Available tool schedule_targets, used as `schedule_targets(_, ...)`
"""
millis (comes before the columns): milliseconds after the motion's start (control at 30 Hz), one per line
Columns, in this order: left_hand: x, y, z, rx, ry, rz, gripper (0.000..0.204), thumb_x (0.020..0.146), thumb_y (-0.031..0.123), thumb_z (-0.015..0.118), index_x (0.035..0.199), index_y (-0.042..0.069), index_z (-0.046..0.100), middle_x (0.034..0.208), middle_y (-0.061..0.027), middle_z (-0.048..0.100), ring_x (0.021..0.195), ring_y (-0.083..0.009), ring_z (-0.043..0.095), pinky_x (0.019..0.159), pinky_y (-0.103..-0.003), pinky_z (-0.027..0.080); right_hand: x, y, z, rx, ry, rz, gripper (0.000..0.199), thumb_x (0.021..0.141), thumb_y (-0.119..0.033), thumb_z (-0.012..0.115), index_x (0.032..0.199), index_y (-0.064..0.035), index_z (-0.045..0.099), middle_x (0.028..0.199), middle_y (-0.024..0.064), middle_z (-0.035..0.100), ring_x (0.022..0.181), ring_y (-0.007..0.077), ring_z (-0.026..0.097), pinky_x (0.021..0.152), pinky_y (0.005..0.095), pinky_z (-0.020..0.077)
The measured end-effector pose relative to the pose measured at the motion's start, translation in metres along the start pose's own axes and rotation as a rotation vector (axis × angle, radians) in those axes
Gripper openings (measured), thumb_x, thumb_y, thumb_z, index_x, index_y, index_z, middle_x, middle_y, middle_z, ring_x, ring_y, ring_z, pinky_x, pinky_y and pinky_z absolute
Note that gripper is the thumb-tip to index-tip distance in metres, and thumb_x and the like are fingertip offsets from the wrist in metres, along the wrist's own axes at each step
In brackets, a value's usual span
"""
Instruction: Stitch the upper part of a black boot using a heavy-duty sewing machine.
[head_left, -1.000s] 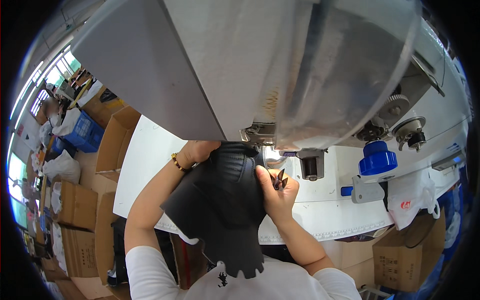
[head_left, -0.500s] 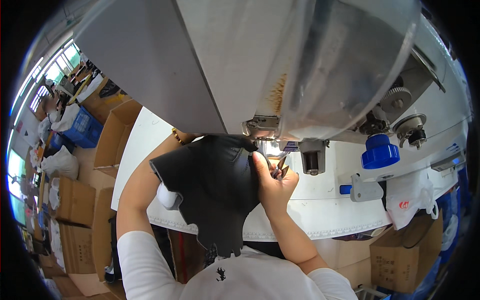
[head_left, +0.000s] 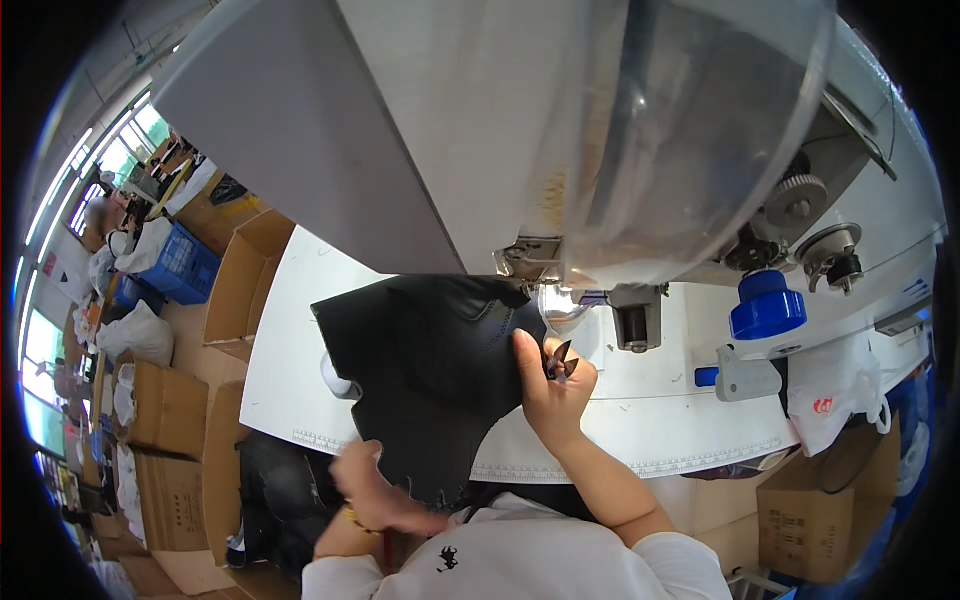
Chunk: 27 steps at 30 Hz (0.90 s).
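A black leather piece point(head_left: 420, 370) with visible stitching and a jagged lower edge lies across the white sewing table, beneath the head of a sewing machine point(head_left: 530, 260). My right hand point(head_left: 560, 395) is closed at the piece's right edge, thumb on top of the leather. Dark blades of thread snips point(head_left: 562, 360) stick out of that same hand. Smeared by motion, my left hand point(head_left: 380, 490) is beside the lower left edge of the leather, close to my body; whether it touches the piece I cannot make out.
More black pieces point(head_left: 285, 490) lie at the lower left, next to open cardboard boxes point(head_left: 170, 405). A blue knob point(head_left: 767, 305) and metal wheels project from the machine at right. A white plastic bag point(head_left: 830, 390) hangs by the right table edge, above another carton point(head_left: 815, 510).
My left hand has come out from behind the leather and moved down toward my body. The right hand keeps its hold, and the leather now lies slightly to the right in the view.
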<state>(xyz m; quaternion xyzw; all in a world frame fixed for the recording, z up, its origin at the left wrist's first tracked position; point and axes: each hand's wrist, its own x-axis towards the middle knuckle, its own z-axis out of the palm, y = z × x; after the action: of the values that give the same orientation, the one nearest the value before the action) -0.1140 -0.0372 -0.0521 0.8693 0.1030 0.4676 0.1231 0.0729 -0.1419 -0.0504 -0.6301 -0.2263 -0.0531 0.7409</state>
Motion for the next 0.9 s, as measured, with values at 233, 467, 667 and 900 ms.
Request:
schedule_targets(233,0.037,0.037,0.043,0.533,-0.289,0.629,0.021,0.076,0.012,0.060,0.086,-0.007,0.060,0.086,-0.0179,0.061,0.075,-0.0292,0.061,0.069,-0.039,0.050,0.001,-0.003,-0.005,0.009,-0.011,0.076,0.036,0.080,-0.013,0.062,0.049,-0.0035,0.046,0.042,-0.0038,0.038,0.040,0.0027,0.030,0.037,0.0243,0.0203)
schedule_targets(467,0.027,0.020,0.059,-0.050,-0.430,0.091,0.021,0.088,0.009,0.039,0.086,0.000,0.058,0.072,-0.0064,0.061,0.058,-0.0108,0.057,0.056,-0.021,0.046,0.004,-0.001,-0.002,0.072,0.014,0.152,0.042,0.080,-0.016,0.063,0.045,-0.0053,0.043,0.041,-0.0053,0.037,0.039,0.0027,0.030,0.037,0.0240,0.0204)
schedule_targets(667,0.038,0.011,0.059,-0.286,-0.502,-0.153,0.021,0.089,0.008,0.039,0.087,-0.001,0.058,0.074,-0.0058,0.062,0.058,-0.0113,0.057,0.052,-0.021,0.046,0.010,0.000,0.006,0.155,0.049,0.146,0.045,0.080,-0.018,0.063,0.042,-0.0057,0.042,0.039,-0.0046,0.037,0.037,0.0031,0.033,0.036,0.0233,0.0222)
schedule_targets(900,0.048,-0.004,0.055,-0.221,-0.440,-0.009,0.018,0.087,0.009,0.045,0.091,-0.002,0.058,0.076,-0.0076,0.063,0.059,-0.0118,0.059,0.049,-0.020,0.046,-0.002,-0.002,-0.010,0.150,-0.217,0.284,0.033,0.084,-0.018,0.057,0.056,-0.0017,0.054,0.045,0.0014,0.051,0.038,0.0079,0.050,0.036,0.0214,0.0352)
